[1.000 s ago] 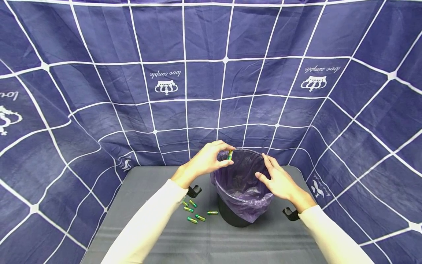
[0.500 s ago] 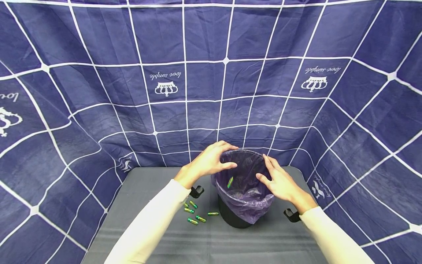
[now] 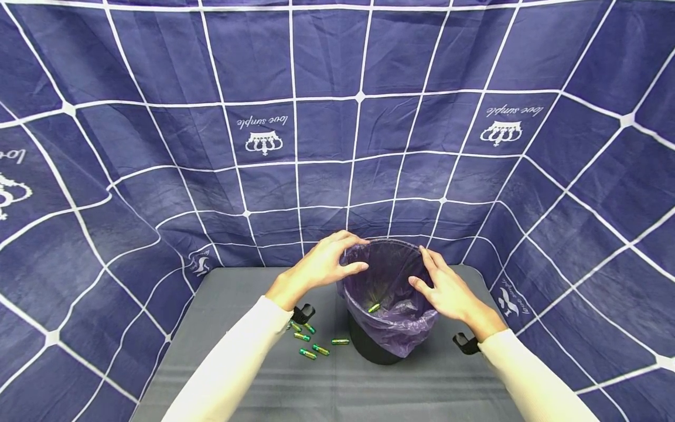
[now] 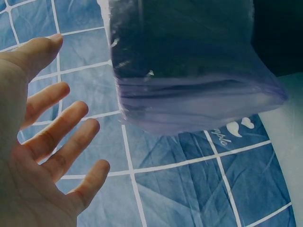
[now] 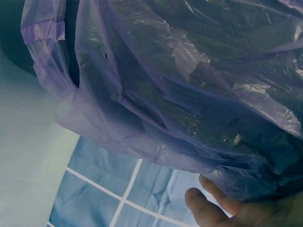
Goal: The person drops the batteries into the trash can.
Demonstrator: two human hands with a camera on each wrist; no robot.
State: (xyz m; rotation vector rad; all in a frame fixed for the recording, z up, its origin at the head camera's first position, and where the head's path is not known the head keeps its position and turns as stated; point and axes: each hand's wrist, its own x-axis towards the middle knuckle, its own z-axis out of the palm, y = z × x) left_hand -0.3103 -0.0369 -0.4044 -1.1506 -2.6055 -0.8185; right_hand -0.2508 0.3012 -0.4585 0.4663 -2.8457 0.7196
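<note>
A dark waste bin (image 3: 366, 344) stands on the grey table, lined with a translucent purple bin bag (image 3: 408, 331) folded over its rim. My left hand (image 3: 324, 264) hovers at the bin's left rim, thumb and fingers spread; in the left wrist view the hand (image 4: 47, 142) holds nothing and is apart from the bag. Inside the bin, a green and gold battery (image 3: 374, 308) is visible against the bag. My right hand (image 3: 450, 293) rests on the right rim with fairly straight fingers, its thumb over the opening. In the right wrist view, the bag partly hides that hand's fingers (image 5: 206, 208).
Several green and gold batteries, among them one battery (image 3: 340, 341) beside the bin and another battery (image 3: 308, 353) further left, lie on the grey table (image 3: 253, 387). Blue gridded cloth (image 3: 327, 135) rises behind and at both sides.
My left hand let go of the battery it was pinching, and the battery dropped into the bin. The hand then shifted slightly left. My right hand stayed on the rim.
</note>
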